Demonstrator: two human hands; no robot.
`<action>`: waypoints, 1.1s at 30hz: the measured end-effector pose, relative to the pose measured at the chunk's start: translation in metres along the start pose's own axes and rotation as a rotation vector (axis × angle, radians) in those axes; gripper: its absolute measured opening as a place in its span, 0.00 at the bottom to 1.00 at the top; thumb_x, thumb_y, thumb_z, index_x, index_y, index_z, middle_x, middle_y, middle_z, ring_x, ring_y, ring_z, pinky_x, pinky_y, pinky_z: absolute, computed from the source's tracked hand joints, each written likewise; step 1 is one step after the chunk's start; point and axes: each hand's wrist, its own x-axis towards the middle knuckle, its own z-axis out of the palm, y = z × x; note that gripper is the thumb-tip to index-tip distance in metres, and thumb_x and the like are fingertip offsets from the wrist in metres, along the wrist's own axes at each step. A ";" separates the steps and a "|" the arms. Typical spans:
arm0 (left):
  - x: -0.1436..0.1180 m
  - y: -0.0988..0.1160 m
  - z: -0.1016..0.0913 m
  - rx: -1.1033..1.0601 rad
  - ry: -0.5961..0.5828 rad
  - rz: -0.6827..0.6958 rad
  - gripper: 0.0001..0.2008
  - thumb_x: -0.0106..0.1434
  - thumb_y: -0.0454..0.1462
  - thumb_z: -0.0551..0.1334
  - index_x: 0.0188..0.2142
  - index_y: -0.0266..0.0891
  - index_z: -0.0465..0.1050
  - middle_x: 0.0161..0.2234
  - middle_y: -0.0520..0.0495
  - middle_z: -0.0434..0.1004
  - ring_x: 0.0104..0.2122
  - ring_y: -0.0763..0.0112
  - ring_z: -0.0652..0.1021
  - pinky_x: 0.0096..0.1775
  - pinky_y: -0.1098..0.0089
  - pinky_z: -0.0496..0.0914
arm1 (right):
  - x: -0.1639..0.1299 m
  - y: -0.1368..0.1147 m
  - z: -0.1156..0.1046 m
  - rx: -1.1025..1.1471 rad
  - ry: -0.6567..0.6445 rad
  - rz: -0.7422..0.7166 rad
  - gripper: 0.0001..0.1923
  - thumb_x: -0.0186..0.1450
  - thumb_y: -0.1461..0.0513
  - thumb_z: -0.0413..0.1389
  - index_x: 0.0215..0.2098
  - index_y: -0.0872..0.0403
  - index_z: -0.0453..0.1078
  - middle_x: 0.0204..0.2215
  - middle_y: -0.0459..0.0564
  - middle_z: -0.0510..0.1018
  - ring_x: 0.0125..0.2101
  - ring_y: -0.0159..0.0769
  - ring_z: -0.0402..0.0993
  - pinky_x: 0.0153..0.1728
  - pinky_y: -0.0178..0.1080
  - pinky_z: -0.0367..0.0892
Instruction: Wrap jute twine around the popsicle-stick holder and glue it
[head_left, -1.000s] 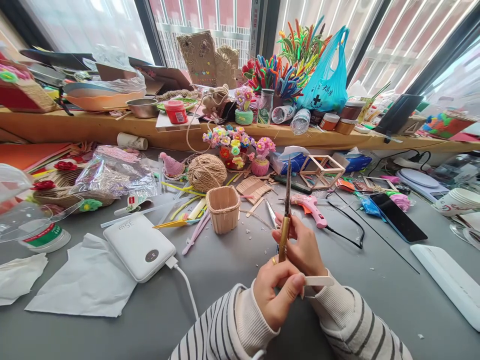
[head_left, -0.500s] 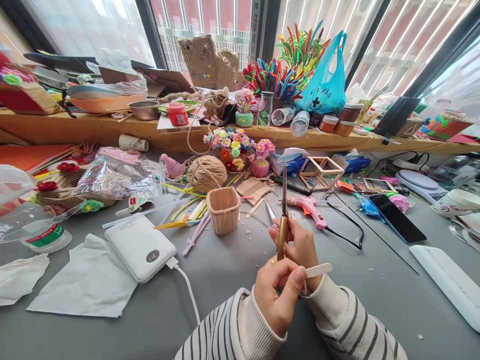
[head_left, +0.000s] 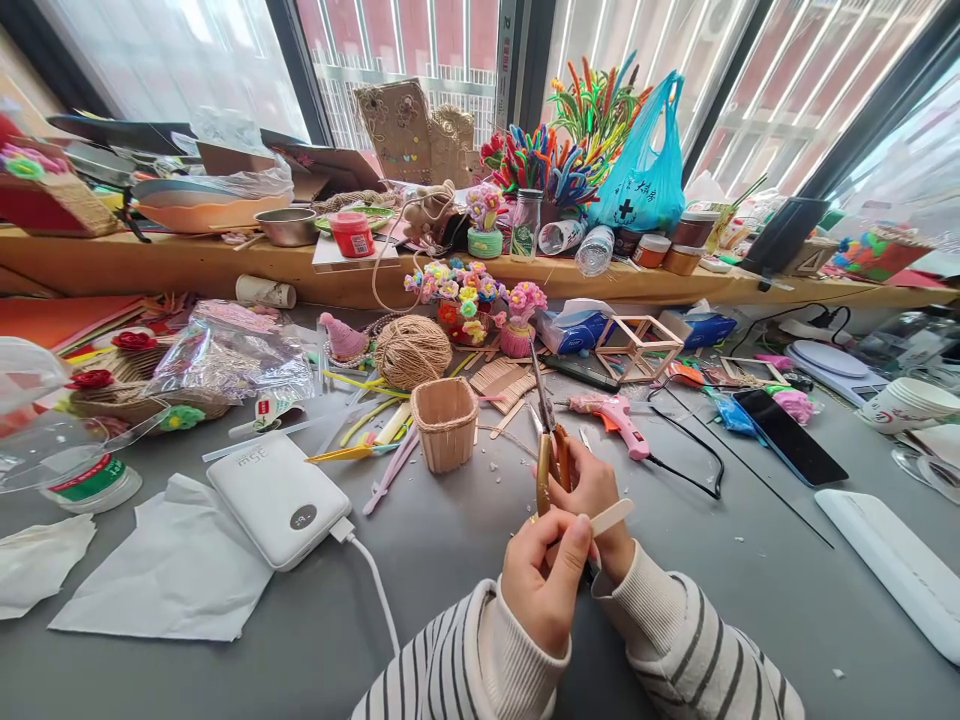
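The right hand (head_left: 596,495) grips a pair of scissors (head_left: 546,440) by the gold handles, blades pointing up and away over the grey table (head_left: 750,590) and tilted a little to the left. The left hand (head_left: 544,570) is closed on a pale wooden stick (head_left: 611,517) — pinched between thumb and fingers, its free end jutting out to the right across the right wrist. Both hands sit close together, touching, just above the table's near edge, with striped sleeves (head_left: 465,665) below them.

Just beyond the scissors lies a pink glue gun (head_left: 615,415) with its black cord curling to the right. To the left of it stands a small stick basket (head_left: 445,423), and behind that a ball of twine (head_left: 412,350). A white power bank (head_left: 279,497) rests on the left with its cable running toward the sleeves, beside a sheet of white paper (head_left: 165,575). A dark phone (head_left: 787,435) lies to the right, well apart from the hands — and a wooden cube frame (head_left: 637,347) stands behind the glue gun.
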 end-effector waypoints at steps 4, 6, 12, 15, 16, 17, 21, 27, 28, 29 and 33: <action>0.000 0.002 0.001 -0.036 0.014 -0.046 0.21 0.57 0.50 0.56 0.17 0.37 0.63 0.17 0.53 0.59 0.20 0.76 0.61 0.26 0.72 0.55 | 0.001 0.003 0.000 -0.041 -0.001 -0.035 0.11 0.53 0.56 0.53 0.23 0.52 0.55 0.14 0.37 0.58 0.15 0.25 0.52 0.18 0.31 0.53; 0.000 0.002 0.000 -0.068 0.016 -0.071 0.21 0.56 0.50 0.57 0.18 0.37 0.62 0.17 0.53 0.59 0.20 0.77 0.61 0.25 0.72 0.55 | 0.001 0.004 0.001 -0.048 -0.009 -0.039 0.11 0.53 0.56 0.53 0.23 0.52 0.55 0.14 0.37 0.60 0.15 0.25 0.53 0.19 0.30 0.54; 0.000 0.006 0.001 -0.065 0.022 -0.066 0.21 0.56 0.49 0.57 0.17 0.37 0.62 0.17 0.53 0.59 0.20 0.77 0.61 0.25 0.72 0.56 | 0.001 0.003 0.001 -0.038 0.010 -0.067 0.11 0.54 0.56 0.53 0.23 0.53 0.57 0.14 0.38 0.62 0.15 0.24 0.54 0.18 0.30 0.54; -0.001 0.006 0.002 -0.053 0.022 -0.057 0.20 0.57 0.49 0.57 0.17 0.37 0.63 0.17 0.53 0.59 0.20 0.77 0.61 0.26 0.72 0.56 | 0.001 0.002 0.000 -0.040 0.018 -0.074 0.11 0.53 0.57 0.53 0.23 0.53 0.57 0.14 0.38 0.62 0.15 0.24 0.54 0.18 0.30 0.55; -0.001 0.006 0.002 -0.049 0.024 -0.053 0.20 0.57 0.49 0.57 0.17 0.37 0.63 0.17 0.53 0.59 0.20 0.76 0.61 0.26 0.72 0.56 | 0.001 0.002 -0.001 -0.042 0.019 -0.076 0.10 0.53 0.57 0.53 0.23 0.53 0.57 0.14 0.38 0.62 0.15 0.24 0.54 0.18 0.30 0.55; -0.001 0.005 0.002 -0.047 0.026 -0.049 0.21 0.57 0.49 0.57 0.17 0.37 0.63 0.17 0.53 0.59 0.20 0.76 0.61 0.26 0.72 0.56 | 0.001 0.003 -0.001 -0.043 0.020 -0.081 0.10 0.53 0.57 0.53 0.23 0.53 0.57 0.14 0.38 0.62 0.15 0.25 0.55 0.19 0.30 0.55; 0.003 -0.002 -0.003 -0.067 0.043 -0.032 0.22 0.56 0.51 0.57 0.16 0.37 0.63 0.16 0.53 0.59 0.20 0.76 0.60 0.25 0.71 0.54 | 0.001 0.008 -0.005 -0.002 -0.028 -0.129 0.12 0.57 0.53 0.52 0.28 0.54 0.62 0.16 0.40 0.64 0.16 0.26 0.57 0.20 0.31 0.56; 0.014 -0.007 -0.021 -0.247 0.082 -0.038 0.21 0.53 0.51 0.61 0.18 0.36 0.66 0.13 0.56 0.57 0.16 0.80 0.56 0.23 0.72 0.52 | 0.001 0.012 -0.009 0.099 -0.124 -0.145 0.21 0.68 0.57 0.33 0.40 0.54 0.66 0.30 0.49 0.75 0.29 0.33 0.71 0.31 0.35 0.63; 0.016 -0.008 -0.023 -0.285 0.075 -0.049 0.20 0.52 0.51 0.62 0.18 0.36 0.66 0.12 0.57 0.56 0.16 0.81 0.56 0.22 0.72 0.52 | 0.001 0.012 -0.008 0.078 -0.110 -0.149 0.21 0.68 0.58 0.33 0.40 0.55 0.66 0.33 0.51 0.75 0.31 0.34 0.71 0.33 0.37 0.64; 0.017 -0.008 -0.025 -0.321 0.066 -0.061 0.20 0.52 0.50 0.63 0.18 0.36 0.65 0.12 0.58 0.54 0.15 0.81 0.56 0.22 0.72 0.52 | 0.001 0.013 -0.007 0.049 -0.094 -0.154 0.21 0.68 0.58 0.33 0.40 0.55 0.66 0.35 0.53 0.76 0.33 0.36 0.72 0.34 0.38 0.64; 0.021 -0.007 -0.027 -0.376 0.040 -0.096 0.19 0.50 0.49 0.64 0.18 0.36 0.64 0.11 0.59 0.50 0.14 0.81 0.56 0.21 0.74 0.52 | -0.001 0.014 -0.001 -0.103 -0.012 -0.134 0.18 0.67 0.57 0.36 0.36 0.55 0.65 0.28 0.53 0.76 0.27 0.38 0.72 0.27 0.39 0.62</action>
